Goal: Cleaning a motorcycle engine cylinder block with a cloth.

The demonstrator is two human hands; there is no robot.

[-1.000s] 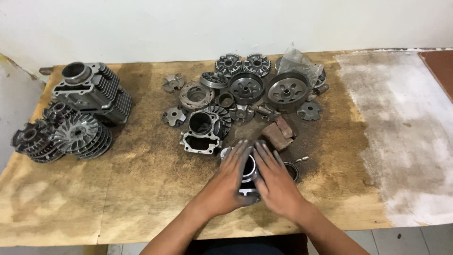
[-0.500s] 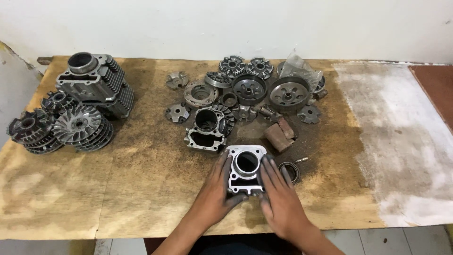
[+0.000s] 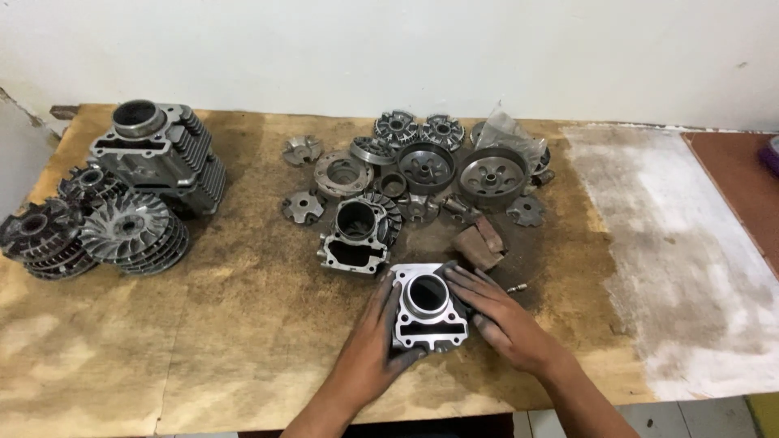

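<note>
Cylinder block [image 3: 428,312], bright cast metal, on the near middle of the worn wooden table [image 3: 243,324], bore opening upward toward the camera, flange face up. Long axis of the flange running near to far, tipped slightly toward the near right; bore at the far end, rectangular opening at the near end. Left hand [image 3: 375,347] cupped against the block's left side, thumb at the near left corner, fingers lying open along the edge, not closed round it. Right hand [image 3: 499,318] flat and spread against the right side, fingertips touching the far right corner. Block pressed between both palms, resting on the wood. Just beyond, to the far left: darker cylinder block [image 3: 357,235], bore also up. Brown block [image 3: 479,243] just beyond the right fingertips. Round clutch parts [image 3: 454,166] clustered farther back. Large finned cylinder [image 3: 158,154] and finned pulley discs [image 3: 89,235] well apart at far left.
</note>
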